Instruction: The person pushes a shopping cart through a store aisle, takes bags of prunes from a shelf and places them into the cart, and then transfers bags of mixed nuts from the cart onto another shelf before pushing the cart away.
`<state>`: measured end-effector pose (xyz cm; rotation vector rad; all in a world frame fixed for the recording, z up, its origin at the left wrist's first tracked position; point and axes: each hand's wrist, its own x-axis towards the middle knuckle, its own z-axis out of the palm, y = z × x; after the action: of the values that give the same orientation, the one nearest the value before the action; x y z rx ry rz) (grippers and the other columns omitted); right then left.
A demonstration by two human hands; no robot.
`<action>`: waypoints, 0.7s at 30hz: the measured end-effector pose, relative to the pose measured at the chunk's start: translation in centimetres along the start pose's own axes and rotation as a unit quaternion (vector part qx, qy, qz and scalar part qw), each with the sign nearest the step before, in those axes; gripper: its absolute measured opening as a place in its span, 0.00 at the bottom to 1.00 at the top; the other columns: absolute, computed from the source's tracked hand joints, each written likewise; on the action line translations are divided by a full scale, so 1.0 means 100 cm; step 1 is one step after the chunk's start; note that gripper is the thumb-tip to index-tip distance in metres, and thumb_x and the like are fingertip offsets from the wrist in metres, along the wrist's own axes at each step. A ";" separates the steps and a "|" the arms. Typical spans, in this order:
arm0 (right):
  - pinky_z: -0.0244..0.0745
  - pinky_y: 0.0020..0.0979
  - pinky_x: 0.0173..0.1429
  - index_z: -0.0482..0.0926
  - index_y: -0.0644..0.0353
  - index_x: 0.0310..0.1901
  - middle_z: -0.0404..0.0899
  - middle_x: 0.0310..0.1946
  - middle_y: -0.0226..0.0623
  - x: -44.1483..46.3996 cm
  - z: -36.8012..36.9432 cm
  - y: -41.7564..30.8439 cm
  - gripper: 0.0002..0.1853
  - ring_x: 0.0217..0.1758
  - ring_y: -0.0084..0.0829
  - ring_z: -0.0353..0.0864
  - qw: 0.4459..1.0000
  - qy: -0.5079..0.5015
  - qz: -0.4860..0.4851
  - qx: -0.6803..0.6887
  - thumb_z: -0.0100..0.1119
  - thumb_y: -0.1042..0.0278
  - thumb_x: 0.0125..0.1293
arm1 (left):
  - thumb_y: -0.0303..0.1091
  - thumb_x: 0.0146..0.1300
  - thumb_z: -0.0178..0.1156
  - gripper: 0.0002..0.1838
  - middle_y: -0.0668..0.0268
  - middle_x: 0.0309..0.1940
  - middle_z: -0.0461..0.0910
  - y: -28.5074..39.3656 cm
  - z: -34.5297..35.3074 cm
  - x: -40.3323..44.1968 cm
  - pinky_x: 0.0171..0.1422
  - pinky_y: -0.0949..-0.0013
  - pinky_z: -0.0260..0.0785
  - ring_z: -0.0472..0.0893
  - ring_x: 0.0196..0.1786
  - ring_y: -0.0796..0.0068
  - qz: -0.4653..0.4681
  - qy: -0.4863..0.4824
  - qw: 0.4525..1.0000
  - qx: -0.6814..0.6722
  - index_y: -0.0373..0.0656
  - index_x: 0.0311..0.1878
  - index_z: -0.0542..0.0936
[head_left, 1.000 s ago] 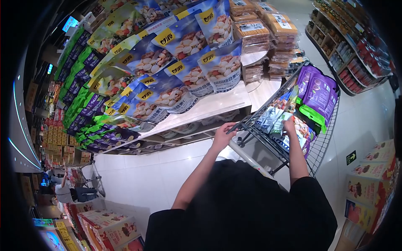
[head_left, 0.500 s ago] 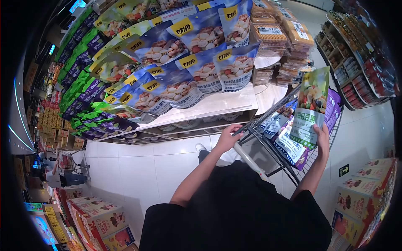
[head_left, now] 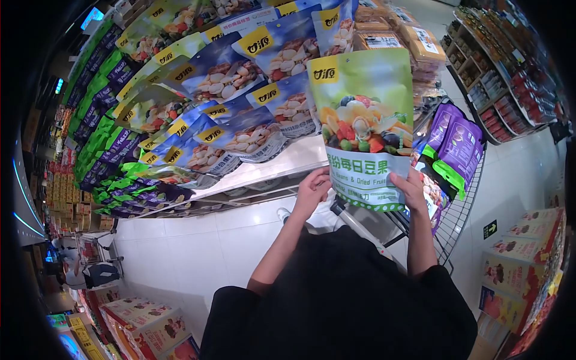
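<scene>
A green and white bag of beans and dried fruit (head_left: pixel 363 135) stands upright in front of me, its printed front facing the camera. My right hand (head_left: pixel 411 191) is shut on its lower right side, thumb on the front. At the lower left edge is my left hand (head_left: pixel 313 191), fingers curled against the bag; their tips are partly hidden. Below and behind the bag is the wire shopping cart (head_left: pixel 451 237), partly covered by it. In the cart lie purple snack bags (head_left: pixel 459 144) with green ends and a partly hidden nut bag (head_left: pixel 433 193).
Blue nut bags (head_left: pixel 285 57) stand in rows on the display shelf (head_left: pixel 240 183) at the left. Purple and green bags (head_left: pixel 99 114) fill its far end. Stacked packs (head_left: pixel 420 48) stand behind the cart. Printed cartons (head_left: pixel 519 258) are at the right. Another person (head_left: pixel 90 275) stands far left.
My right hand has lifted the green bag up and left, out from over the cart and closer to me. My left hand has left the cart handle and come to the bag's edge.
</scene>
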<state>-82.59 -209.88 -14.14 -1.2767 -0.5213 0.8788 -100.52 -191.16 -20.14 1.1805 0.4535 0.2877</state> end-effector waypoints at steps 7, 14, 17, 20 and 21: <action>0.69 0.32 0.51 0.69 0.71 0.51 0.78 0.40 0.48 0.077 0.047 0.005 0.24 0.43 0.34 0.77 0.947 -0.086 -0.107 -0.291 0.59 0.70 0.52 | 0.23 0.59 0.53 0.18 0.61 0.43 0.71 0.019 -0.053 0.022 0.34 0.72 0.77 0.80 0.31 0.69 -0.023 0.208 0.978 0.013 0.36 0.52 0.64; 0.69 0.36 0.51 0.70 0.67 0.51 0.75 0.44 0.55 0.169 0.089 0.082 0.23 0.48 0.46 0.75 0.941 -0.016 -0.021 -0.337 0.59 0.69 0.53 | 0.27 0.60 0.55 0.21 0.59 0.44 0.69 -0.014 -0.119 0.062 0.39 0.69 0.77 0.79 0.39 0.66 0.016 0.323 0.946 0.037 0.39 0.54 0.61; 0.62 0.37 0.59 0.69 0.64 0.53 0.71 0.49 0.53 0.182 0.104 0.125 0.25 0.57 0.45 0.68 0.957 0.108 -0.051 -0.265 0.60 0.69 0.51 | 0.37 0.62 0.54 0.27 0.54 0.51 0.67 -0.025 -0.108 0.062 0.46 0.63 0.75 0.76 0.48 0.58 -0.058 0.384 0.921 -0.025 0.40 0.60 0.55; 0.62 0.35 0.60 0.68 0.63 0.54 0.71 0.50 0.49 0.170 0.105 0.123 0.26 0.57 0.42 0.68 0.977 0.169 0.060 -0.112 0.59 0.71 0.51 | 0.49 0.64 0.49 0.32 0.48 0.56 0.63 -0.036 -0.102 0.062 0.55 0.57 0.70 0.71 0.55 0.51 -0.122 0.311 0.902 -0.274 0.41 0.63 0.50; 0.71 0.31 0.46 0.70 0.59 0.51 0.73 0.49 0.39 0.163 0.097 0.119 0.20 0.52 0.32 0.72 0.984 0.136 0.051 -0.098 0.57 0.70 0.55 | 0.55 0.65 0.42 0.35 0.43 0.58 0.62 -0.016 -0.086 0.058 0.62 0.53 0.63 0.66 0.60 0.49 -0.148 0.281 0.883 -0.345 0.35 0.62 0.50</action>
<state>-83.68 -190.50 -25.31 -1.5878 -0.3317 0.7344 -99.67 -182.11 -25.32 0.2981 0.9384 0.4790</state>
